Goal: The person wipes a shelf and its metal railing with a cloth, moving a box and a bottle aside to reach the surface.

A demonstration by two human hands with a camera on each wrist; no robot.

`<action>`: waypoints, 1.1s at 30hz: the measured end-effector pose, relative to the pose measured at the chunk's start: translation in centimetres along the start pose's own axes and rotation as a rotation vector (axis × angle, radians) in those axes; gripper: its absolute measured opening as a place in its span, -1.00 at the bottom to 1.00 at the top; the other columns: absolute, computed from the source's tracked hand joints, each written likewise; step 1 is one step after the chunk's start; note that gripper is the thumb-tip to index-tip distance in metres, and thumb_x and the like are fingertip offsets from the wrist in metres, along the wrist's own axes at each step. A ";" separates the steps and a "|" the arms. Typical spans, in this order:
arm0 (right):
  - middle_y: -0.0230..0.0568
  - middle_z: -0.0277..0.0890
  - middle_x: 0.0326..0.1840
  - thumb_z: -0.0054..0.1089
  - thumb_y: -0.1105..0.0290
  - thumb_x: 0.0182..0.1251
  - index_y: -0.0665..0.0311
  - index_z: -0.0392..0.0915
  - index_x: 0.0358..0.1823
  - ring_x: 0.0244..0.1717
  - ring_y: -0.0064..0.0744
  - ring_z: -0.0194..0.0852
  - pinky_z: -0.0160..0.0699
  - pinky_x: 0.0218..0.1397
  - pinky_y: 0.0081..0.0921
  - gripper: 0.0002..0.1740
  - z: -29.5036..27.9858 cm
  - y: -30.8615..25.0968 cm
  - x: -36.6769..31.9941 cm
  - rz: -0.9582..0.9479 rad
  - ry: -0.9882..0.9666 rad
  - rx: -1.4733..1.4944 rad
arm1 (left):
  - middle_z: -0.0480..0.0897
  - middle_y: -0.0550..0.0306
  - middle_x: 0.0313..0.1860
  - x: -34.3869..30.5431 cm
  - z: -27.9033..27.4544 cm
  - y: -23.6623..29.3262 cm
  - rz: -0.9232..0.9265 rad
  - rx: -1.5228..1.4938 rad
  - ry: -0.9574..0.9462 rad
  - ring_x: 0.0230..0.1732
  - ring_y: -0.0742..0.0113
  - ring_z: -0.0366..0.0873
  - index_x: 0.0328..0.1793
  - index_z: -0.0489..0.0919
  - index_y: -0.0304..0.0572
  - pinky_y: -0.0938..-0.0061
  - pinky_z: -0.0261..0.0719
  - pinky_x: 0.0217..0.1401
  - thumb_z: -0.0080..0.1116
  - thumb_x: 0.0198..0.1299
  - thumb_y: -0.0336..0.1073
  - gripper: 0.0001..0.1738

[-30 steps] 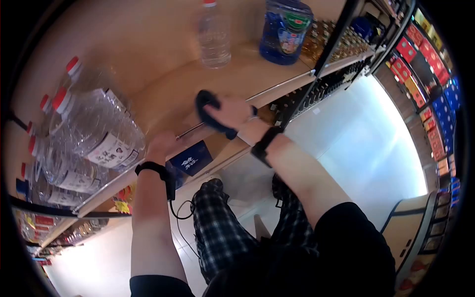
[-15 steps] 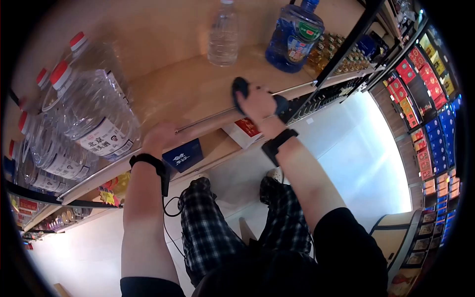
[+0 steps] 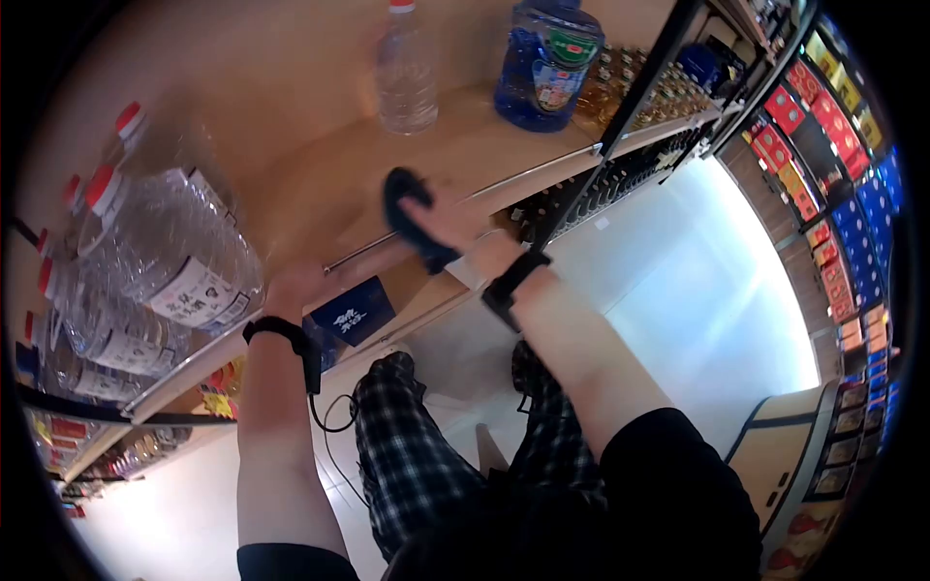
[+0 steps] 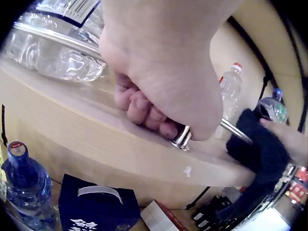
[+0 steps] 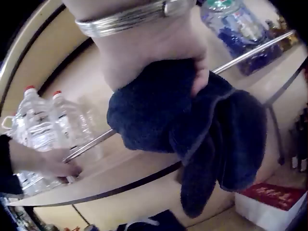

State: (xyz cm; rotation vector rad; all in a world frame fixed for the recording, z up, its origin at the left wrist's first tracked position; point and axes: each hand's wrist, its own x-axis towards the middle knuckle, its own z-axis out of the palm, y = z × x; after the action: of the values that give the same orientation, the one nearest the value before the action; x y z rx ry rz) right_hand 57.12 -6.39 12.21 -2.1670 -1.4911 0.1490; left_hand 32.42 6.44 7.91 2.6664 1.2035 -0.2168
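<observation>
Along the front edge of a wooden shelf runs a thin metal rail. My right hand holds a dark blue cloth around this rail, and its loose ends hang down over the shelf edge. In the left wrist view the same cloth shows at the right. My left hand grips the rail farther left, its fingers curled beside a small metal bracket. Close to the left hand stand large clear plastic bottles with red caps and white labels.
A clear bottle and a large blue jug stand farther back on the shelf. Below are a dark blue box and a red-and-white box. A black upright post rises at the right.
The right hand and cloth went right along the rail, then came back left. The left hand stays on the rail. The head view has shifted slightly.
</observation>
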 end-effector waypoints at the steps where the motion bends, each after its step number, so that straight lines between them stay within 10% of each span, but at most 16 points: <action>1: 0.17 0.53 0.01 -0.09 -0.23 0.28 0.30 0.49 0.05 0.04 0.18 0.50 0.46 0.11 -0.06 -0.30 -1.2 1.6 0.3 0.076 0.022 -0.046 | 0.64 -0.25 -0.11 -0.8 -1.5 1.2 -0.052 0.006 -0.044 0.00 -0.13 0.59 -0.12 0.67 -0.26 0.14 0.49 0.13 -0.01 0.09 0.30 -0.30; 8: 0.21 0.48 0.04 -0.03 -0.20 0.26 0.22 0.48 0.07 0.02 0.14 0.53 0.54 0.06 -0.11 -0.36 -5.4 8.3 2.9 0.322 0.118 -0.225 | 0.63 -0.28 -0.12 -1.0 -2.7 1.7 -0.021 -0.020 -0.077 -0.03 -0.19 0.57 -0.04 0.63 -0.27 0.16 0.49 0.10 0.03 0.07 0.25 -0.31; 15: 0.16 0.41 -0.06 0.04 -0.12 0.25 0.25 0.45 0.04 -0.21 0.15 0.59 0.65 -0.35 -0.13 -0.42 0.3 -2.3 -1.0 0.199 0.176 -0.284 | 0.64 -0.23 -0.17 0.5 0.0 0.0 0.060 -0.030 0.052 -0.08 -0.17 0.58 -0.05 0.66 -0.09 0.12 0.52 0.02 0.06 0.06 0.18 -0.44; 21: 0.18 0.44 -0.09 0.07 -0.11 0.24 0.22 0.47 0.01 -0.15 0.16 0.57 0.64 -0.23 -0.08 -0.44 3.1 -9.1 -2.9 0.035 0.061 -0.048 | 0.65 -0.24 -0.17 0.1 -1.5 1.0 -0.012 0.052 -0.006 -0.08 -0.15 0.60 -0.14 0.68 -0.18 0.11 0.52 0.02 0.03 0.08 0.18 -0.43; 33: 0.13 0.56 -0.05 -0.07 -0.29 0.22 0.16 0.52 0.01 -0.02 0.14 0.55 0.54 0.03 -0.05 -0.32 -3.4 7.2 1.6 0.266 0.203 -0.284 | 0.65 -0.19 -0.14 -1.3 -1.9 1.7 -0.017 0.022 -0.018 -0.06 -0.18 0.58 -0.07 0.67 -0.12 0.12 0.49 0.10 -0.08 0.18 0.16 -0.44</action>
State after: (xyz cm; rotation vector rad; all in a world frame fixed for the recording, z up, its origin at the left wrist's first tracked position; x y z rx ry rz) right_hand 65.05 -8.03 12.13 -2.5154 -1.1642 -0.2000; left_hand 32.90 4.89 10.29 2.6683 1.2266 -0.2574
